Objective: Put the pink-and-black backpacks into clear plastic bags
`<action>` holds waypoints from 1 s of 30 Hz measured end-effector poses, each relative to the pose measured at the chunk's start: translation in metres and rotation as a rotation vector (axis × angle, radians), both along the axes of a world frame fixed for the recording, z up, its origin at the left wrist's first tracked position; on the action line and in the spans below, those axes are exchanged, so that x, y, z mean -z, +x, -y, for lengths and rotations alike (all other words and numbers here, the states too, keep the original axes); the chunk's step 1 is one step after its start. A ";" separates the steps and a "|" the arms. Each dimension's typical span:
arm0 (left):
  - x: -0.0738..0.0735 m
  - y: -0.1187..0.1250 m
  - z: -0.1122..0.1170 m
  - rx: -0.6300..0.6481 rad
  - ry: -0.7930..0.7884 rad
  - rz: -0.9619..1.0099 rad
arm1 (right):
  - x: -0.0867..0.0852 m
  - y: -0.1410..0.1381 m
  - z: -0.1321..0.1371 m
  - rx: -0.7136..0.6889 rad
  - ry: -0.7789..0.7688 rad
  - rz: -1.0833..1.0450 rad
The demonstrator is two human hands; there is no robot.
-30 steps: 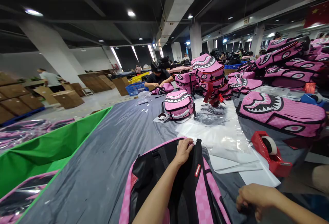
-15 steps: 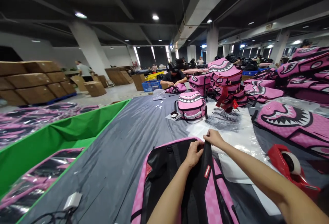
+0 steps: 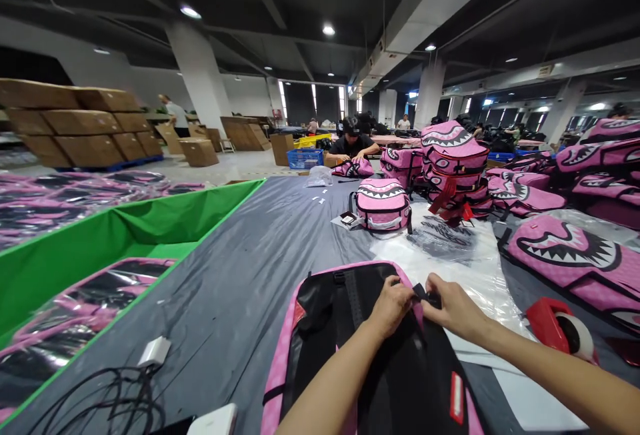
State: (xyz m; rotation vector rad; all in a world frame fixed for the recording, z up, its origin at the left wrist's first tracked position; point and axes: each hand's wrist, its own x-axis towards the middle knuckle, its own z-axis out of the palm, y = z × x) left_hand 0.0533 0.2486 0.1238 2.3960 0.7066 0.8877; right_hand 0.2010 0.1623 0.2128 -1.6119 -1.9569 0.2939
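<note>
A pink-and-black backpack [image 3: 320, 328] lies on the grey-covered table in front of me, its black back panel facing up. My left hand [image 3: 393, 306] is closed in a pinch on a short black strap [image 3: 420, 292] at the bag's upper right edge. Close beside it, my right hand [image 3: 455, 308] has its fingers closed on the other part of that strap, where a dark piece, possibly a buckle, partly shows. A red-and-white label [image 3: 457, 397] shows on the black shoulder strap below my right forearm.
Beyond lie a small pink shark-mouth backpack [image 3: 383, 205] and stacked ones [image 3: 453, 148]. Clear plastic bags [image 3: 400, 248] and a red tape dispenser [image 3: 550, 325] are on the right. Left are a green-lined bin [image 3: 200, 218], cables and a white adapter [image 3: 155, 353]. A co-worker [image 3: 353, 142] sits opposite.
Both hands have moved slightly down and right along the bag's edge. The shoulder strap, held up earlier, now lies lower with its label further down. My view has shifted left.
</note>
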 end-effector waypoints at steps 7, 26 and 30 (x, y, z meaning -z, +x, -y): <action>-0.005 -0.007 -0.010 0.044 0.074 -0.016 | -0.036 -0.007 0.048 -0.034 -0.030 -0.054; -0.041 -0.065 0.042 -0.243 0.026 -0.124 | -0.053 0.038 -0.038 -0.200 -0.070 -0.520; 0.000 -0.083 0.124 -0.129 -0.442 0.110 | -0.006 0.017 -0.084 -0.141 -0.019 -0.295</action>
